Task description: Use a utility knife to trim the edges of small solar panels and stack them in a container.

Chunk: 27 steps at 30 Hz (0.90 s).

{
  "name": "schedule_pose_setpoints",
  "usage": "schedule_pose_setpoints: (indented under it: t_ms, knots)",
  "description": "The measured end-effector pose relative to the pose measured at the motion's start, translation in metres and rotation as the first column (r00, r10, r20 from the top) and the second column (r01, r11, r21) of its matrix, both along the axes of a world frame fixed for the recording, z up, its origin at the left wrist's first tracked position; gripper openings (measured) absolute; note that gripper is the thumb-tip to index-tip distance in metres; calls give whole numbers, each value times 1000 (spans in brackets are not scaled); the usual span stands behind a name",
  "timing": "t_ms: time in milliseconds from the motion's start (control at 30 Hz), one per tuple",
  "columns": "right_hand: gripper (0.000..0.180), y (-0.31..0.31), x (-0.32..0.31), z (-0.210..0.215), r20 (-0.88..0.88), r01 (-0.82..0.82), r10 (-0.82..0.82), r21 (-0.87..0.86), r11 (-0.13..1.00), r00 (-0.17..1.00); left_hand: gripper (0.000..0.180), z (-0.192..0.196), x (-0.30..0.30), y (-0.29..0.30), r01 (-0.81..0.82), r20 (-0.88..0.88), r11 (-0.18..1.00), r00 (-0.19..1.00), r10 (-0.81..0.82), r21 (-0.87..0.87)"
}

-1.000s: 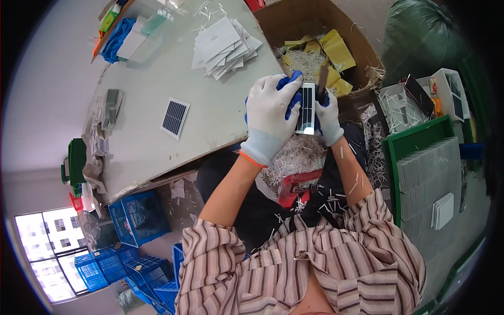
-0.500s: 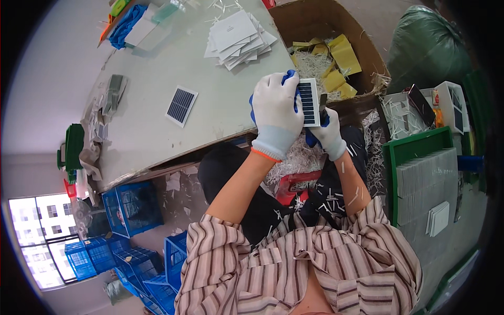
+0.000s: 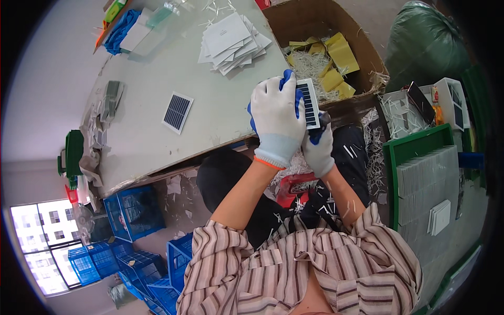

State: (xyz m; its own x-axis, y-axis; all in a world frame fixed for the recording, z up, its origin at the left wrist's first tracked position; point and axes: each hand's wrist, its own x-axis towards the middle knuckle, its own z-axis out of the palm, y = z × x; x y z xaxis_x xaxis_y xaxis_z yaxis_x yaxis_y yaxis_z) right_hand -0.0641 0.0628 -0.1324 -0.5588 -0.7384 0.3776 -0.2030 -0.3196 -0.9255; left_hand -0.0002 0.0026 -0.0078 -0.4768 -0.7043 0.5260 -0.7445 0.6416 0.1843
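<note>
Just above frame centre, two gloved hands raised together over the lap, forearms rising from the lower edge and converging. Left hand (image 3: 276,119), white glove with blue-coated fingers, back toward the camera, fingers curled and pinched around the left edge of a small solar panel (image 3: 309,103). Panel upright, slightly tilted, dark striped face to the right, held at the table (image 3: 142,147) edge near the cardboard box (image 3: 310,31). Right hand (image 3: 318,149) tucked below and partly behind the left, closed on the panel's lower end; its fingertips mostly hidden. Left forearm bare, angled up from lower centre; right forearm shorter, steeper, beside it. Second panel (image 3: 177,112) flat on the table, left of the hands, well apart. Stack of white cards (image 3: 233,38) at upper centre. Box holding yellow pieces and pale shreds, upper right. Green tray (image 3: 415,149) with grey sheets at right. Blue crates (image 3: 131,210) at lower left. Striped shirt (image 3: 294,268) along the bottom.
</note>
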Motion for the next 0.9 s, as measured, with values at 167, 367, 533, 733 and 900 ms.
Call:
schedule_pose_setpoints:
  t_ms: [167, 367, 533, 733, 900]
  knots:
    - [32, -63, 9, -32, 689, -172, 244, -173, 970, 682, 46, 0, -2, 1, 39, 22, 999, 999, -39, 26]
    - [21, -83, -27, -5, 875, -347, 480, -432, 833, 64, 48, 5, 2, -2, 172, -96, 979, 982, -162, 109]
    - [14, -8, -47, 4, 293, -435, 389, 109, 894, 873, 47, 12, 14, -4, 34, 33, 997, 999, -36, 75]
    - [17, -7, -46, 18, 338, -505, 464, 41, 862, 819, 44, -2, 4, -7, 67, -78, 997, 995, -65, 23]
    - [15, 25, -35, 33, -57, -620, 622, 44, 783, 781, 43, -3, 5, -8, 104, -8, 995, 995, -104, 1]
